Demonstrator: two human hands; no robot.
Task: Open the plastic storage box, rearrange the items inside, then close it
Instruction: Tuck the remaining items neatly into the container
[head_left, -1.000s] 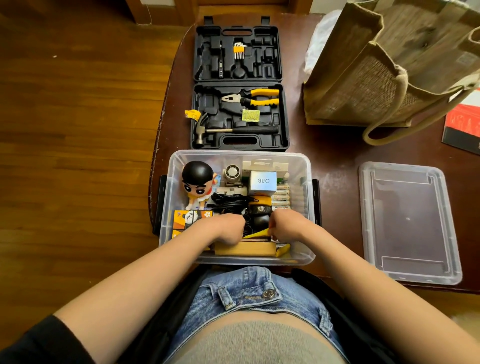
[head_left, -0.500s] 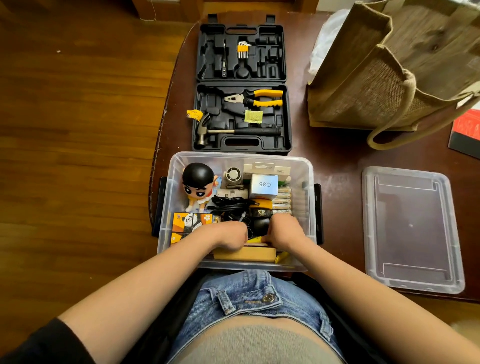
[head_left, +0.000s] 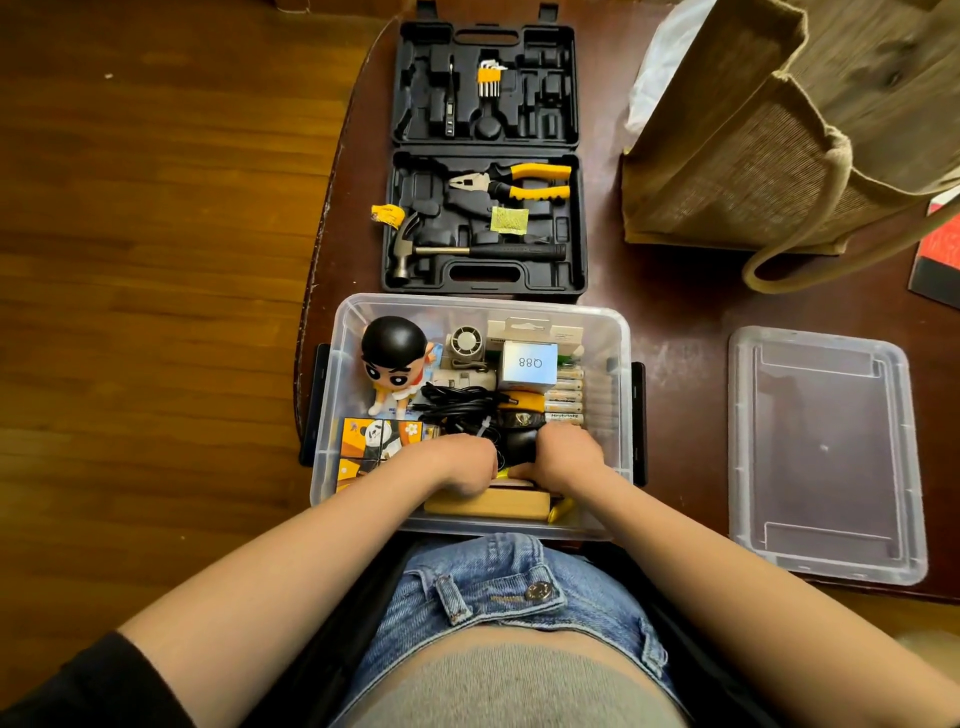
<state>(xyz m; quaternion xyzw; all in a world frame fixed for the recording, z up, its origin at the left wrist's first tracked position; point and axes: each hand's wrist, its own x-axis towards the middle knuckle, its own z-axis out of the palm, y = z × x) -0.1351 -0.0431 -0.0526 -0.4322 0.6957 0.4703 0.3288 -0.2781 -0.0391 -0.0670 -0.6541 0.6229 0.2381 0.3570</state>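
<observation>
1. Two hands are down inside the clear storage box (head_left: 621, 332), which sits open at the near tabletop (head_left: 675, 301) edge against the person's lap.
2. Left side of the box: figurine (head_left: 393, 358) at the far-left corner, orange printed pack (head_left: 374, 441) against the left wall.
3. Left hand (head_left: 460, 462), fingers curled down among the black cables (head_left: 457, 405); what it grips is hidden, cannot tell.
4. Right hand (head_left: 563, 457), just beside it, curled over a dark round item (head_left: 519, 441); grip unclear. Wooden block (head_left: 485, 503) lies along the near wall under both wrists.
5. Batteries (head_left: 566, 395) line the right wall; little free room inside.
6. Lid (head_left: 826, 457) lies flat, well apart to the right, bare tabletop between.
7. Open tool case (head_left: 488, 156) touches the box's far edge.
</observation>
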